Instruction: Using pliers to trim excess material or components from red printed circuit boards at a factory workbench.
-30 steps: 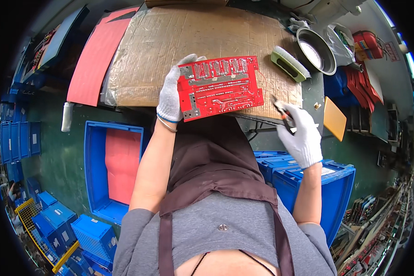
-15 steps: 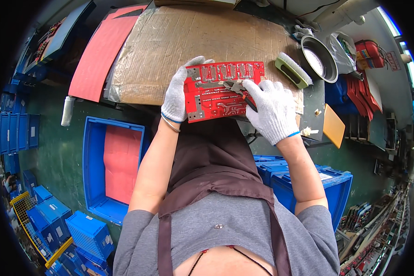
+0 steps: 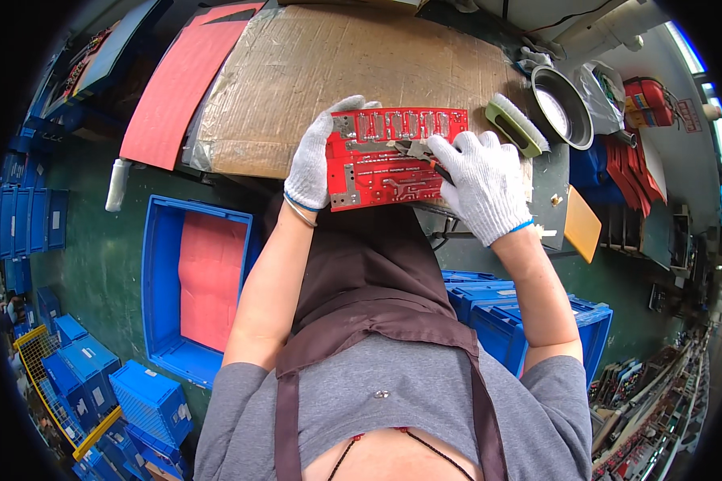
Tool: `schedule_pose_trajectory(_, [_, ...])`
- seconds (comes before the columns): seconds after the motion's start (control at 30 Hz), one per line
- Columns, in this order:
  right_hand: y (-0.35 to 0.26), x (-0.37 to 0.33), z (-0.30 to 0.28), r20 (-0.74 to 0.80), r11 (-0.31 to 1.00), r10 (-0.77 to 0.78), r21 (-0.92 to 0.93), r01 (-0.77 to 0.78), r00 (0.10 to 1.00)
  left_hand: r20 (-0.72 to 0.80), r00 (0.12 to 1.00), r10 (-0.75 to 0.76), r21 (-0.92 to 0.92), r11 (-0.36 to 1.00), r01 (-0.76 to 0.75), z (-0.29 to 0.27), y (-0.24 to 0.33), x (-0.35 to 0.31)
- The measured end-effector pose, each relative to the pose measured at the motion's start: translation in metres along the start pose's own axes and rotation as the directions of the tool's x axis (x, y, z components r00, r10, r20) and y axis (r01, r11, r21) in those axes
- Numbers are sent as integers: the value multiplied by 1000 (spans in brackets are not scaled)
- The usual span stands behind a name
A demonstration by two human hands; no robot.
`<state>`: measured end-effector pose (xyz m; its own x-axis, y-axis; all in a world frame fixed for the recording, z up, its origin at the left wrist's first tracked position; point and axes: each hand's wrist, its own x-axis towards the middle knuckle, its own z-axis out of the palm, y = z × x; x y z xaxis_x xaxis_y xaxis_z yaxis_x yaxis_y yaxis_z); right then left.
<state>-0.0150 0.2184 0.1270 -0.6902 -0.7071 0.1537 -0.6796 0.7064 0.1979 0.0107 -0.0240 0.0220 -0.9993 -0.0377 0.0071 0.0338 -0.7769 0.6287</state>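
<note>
A red circuit board (image 3: 393, 180) with silvery solder areas is held up in front of me, over the near edge of the cardboard-covered bench. My left hand (image 3: 313, 159), in a white knit glove, grips its left edge. In my gloved right hand (image 3: 487, 183) is a pair of cutting pliers (image 3: 419, 151). Their metal jaws lie against the face of the board, just below the row of soldered blocks. My right-hand fingers hide most of the handles, and whether the jaws are closed on anything is too small to tell.
Cardboard (image 3: 297, 72) covers the bench, with a red sheet (image 3: 188, 80) to its left. A green brush (image 3: 515, 127) and a metal bowl (image 3: 561, 108) stand at the right. Blue crates (image 3: 159, 353) flank me on both sides. A yellow board (image 3: 583, 224) juts out at right.
The circuit board and both hands have shifted slightly to the right. The pliers stay at the board's face, their handle lying at a somewhat flatter angle.
</note>
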Motion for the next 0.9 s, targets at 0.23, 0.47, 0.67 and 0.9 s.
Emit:
schedule_pose_trajectory(0.23, [13, 3, 5, 18, 998, -60, 4, 60, 998, 6, 1000, -8, 21, 1000, 7, 2, 1, 0])
schedule_pose_trajectory(0.47, [11, 6, 1, -42, 997, -64, 36, 66, 997, 1, 1000, 11, 25, 1000, -11, -3, -1, 1])
schedule_pose_trajectory(0.67, [23, 21, 0, -63, 983, -186, -20, 185, 981, 15, 1000, 8, 23, 1000, -8, -5, -2, 3])
schedule_pose_trajectory(0.9, [47, 50, 7, -88, 918, -382, -147, 368, 920, 17, 1000, 17, 26, 999, -18, -2, 0, 1])
